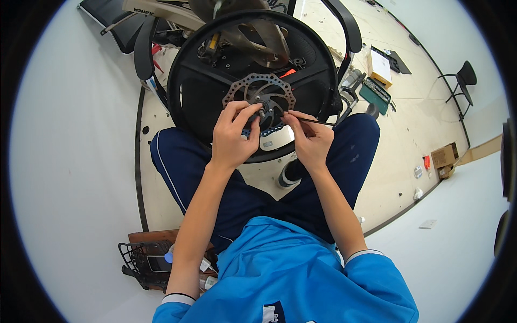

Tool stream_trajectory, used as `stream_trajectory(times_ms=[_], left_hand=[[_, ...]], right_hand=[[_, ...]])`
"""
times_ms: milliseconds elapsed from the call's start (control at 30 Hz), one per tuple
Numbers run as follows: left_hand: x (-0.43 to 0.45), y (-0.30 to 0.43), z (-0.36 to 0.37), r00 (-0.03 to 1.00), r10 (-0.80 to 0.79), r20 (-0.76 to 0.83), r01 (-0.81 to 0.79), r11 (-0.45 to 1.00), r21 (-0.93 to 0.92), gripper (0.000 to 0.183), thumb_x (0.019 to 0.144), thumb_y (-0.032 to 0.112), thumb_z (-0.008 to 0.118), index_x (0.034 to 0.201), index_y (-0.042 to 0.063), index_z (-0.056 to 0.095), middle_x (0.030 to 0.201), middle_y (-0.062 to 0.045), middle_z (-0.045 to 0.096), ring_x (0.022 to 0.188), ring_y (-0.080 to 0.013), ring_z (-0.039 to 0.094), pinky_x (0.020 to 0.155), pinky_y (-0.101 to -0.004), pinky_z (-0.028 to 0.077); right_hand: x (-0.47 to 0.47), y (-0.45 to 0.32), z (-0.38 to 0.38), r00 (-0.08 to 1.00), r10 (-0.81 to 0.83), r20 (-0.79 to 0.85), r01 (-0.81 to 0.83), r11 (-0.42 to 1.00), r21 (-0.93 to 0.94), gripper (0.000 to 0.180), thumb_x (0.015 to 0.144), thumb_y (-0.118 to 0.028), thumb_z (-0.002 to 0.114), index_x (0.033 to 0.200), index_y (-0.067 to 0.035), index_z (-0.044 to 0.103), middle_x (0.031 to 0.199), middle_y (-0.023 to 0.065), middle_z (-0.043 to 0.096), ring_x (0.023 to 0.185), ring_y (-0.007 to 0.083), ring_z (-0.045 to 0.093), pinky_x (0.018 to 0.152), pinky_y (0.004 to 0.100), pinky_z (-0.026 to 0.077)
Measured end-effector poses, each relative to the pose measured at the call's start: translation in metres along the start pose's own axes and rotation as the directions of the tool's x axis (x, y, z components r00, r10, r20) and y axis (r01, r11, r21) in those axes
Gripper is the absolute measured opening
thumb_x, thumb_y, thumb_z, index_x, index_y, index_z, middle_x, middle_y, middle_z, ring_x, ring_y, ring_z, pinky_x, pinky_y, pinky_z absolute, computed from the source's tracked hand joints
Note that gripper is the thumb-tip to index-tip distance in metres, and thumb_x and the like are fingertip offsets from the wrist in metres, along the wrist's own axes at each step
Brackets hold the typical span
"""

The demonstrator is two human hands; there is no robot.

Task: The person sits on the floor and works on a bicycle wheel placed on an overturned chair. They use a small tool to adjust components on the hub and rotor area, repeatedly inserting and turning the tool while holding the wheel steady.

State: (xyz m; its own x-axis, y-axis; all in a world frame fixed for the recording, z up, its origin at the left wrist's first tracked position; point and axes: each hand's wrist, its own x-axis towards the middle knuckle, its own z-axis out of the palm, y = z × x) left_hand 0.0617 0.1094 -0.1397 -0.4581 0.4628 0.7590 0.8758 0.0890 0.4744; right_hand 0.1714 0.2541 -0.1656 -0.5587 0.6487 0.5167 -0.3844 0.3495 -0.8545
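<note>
A black bicycle wheel [323, 44] with broad spokes lies over my knees and the seat of a chair. Fixed at its hub is a perforated metal disc brake rotor [291, 95], with an axle [262, 114] sticking up from the centre. My left hand [232, 131] has its thumb and fingertips around the axle and hub; anything small between them is hidden. At the rotor's right edge, my right hand [313, 135] grips an L-shaped hex key [325, 122]. The key's long arm runs through that hand, and its bent end points away over my knee.
Beyond the wheel is part of a bike frame [165, 14]. Chair armrests [348, 26] rise on both sides. A green tool case [371, 101] and a white-topped box [379, 66] are on the floor to the right. A black rack [137, 258] sits at lower left.
</note>
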Motion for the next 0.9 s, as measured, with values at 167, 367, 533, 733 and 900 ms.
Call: stream_trajectory(times_ms=[167, 367, 533, 733, 900], left_hand=[[-0.001, 0.0, -0.001, 0.999, 0.037, -0.01, -0.037, 0.999, 0.011, 0.034, 0.078, -0.01, 0.074, 0.109, 0.002, 0.073, 0.099, -0.011, 0.065, 0.086, -0.0265, 0.068, 0.076, -0.0319, 0.055], [0.0, 0.005, -0.001, 0.997, 0.043, -0.058, -0.044, 0.999, -0.005, 0.031, 0.079, -0.008, 0.075, 0.108, 0.002, 0.074, 0.097, -0.011, 0.067, 0.084, -0.0267, 0.069, 0.075, -0.0316, 0.055], [-0.004, 0.026, -0.001, 0.996, 0.045, -0.074, -0.05, 0.996, -0.076, 0.029, 0.078, -0.005, 0.08, 0.105, 0.003, 0.076, 0.098, -0.011, 0.07, 0.083, -0.0261, 0.071, 0.073, -0.0322, 0.057], [-0.007, 0.049, 0.006, 0.96, 0.274, -0.052, -0.278, 0.949, -0.151, 0.034, 0.071, -0.006, 0.082, 0.104, 0.0, 0.076, 0.096, -0.009, 0.071, 0.083, -0.0242, 0.07, 0.072, -0.0336, 0.057], [0.003, 0.054, 0.001, 0.921, 0.39, 0.016, -0.385, 0.914, -0.129, 0.039, 0.066, -0.005, 0.078, 0.105, 0.0, 0.076, 0.098, -0.009, 0.072, 0.084, -0.0249, 0.069, 0.073, -0.0352, 0.057]], right_hand=[[0.009, 0.003, 0.008, 0.994, -0.103, 0.027, 0.106, 0.985, -0.139, 0.013, 0.091, -0.001, 0.076, 0.102, 0.005, 0.078, 0.095, 0.0123, 0.08, 0.082, 0.0174, 0.078, 0.072, 0.0239, 0.059], [0.01, 0.005, 0.008, 0.973, -0.221, 0.07, 0.231, 0.942, -0.242, 0.012, 0.088, 0.0, 0.078, 0.1, 0.0, 0.079, 0.093, 0.0126, 0.079, 0.08, 0.0202, 0.078, 0.07, 0.0253, 0.059], [0.006, 0.005, 0.011, 0.933, -0.346, 0.094, 0.358, 0.88, -0.311, 0.015, 0.085, -0.001, 0.081, 0.1, 0.0, 0.077, 0.095, 0.0134, 0.078, 0.081, 0.023, 0.078, 0.07, 0.0291, 0.061], [0.001, 0.009, 0.013, 0.889, -0.428, 0.16, 0.456, 0.815, -0.357, 0.024, 0.082, -0.001, 0.081, 0.104, 0.003, 0.075, 0.099, 0.0183, 0.077, 0.086, 0.0283, 0.078, 0.074, 0.032, 0.062], [0.006, 0.008, 0.016, 0.882, -0.454, 0.125, 0.466, 0.803, -0.372, 0.017, 0.082, -0.005, 0.083, 0.093, 0.002, 0.072, 0.09, 0.0139, 0.076, 0.077, 0.0266, 0.076, 0.064, 0.0313, 0.059]])
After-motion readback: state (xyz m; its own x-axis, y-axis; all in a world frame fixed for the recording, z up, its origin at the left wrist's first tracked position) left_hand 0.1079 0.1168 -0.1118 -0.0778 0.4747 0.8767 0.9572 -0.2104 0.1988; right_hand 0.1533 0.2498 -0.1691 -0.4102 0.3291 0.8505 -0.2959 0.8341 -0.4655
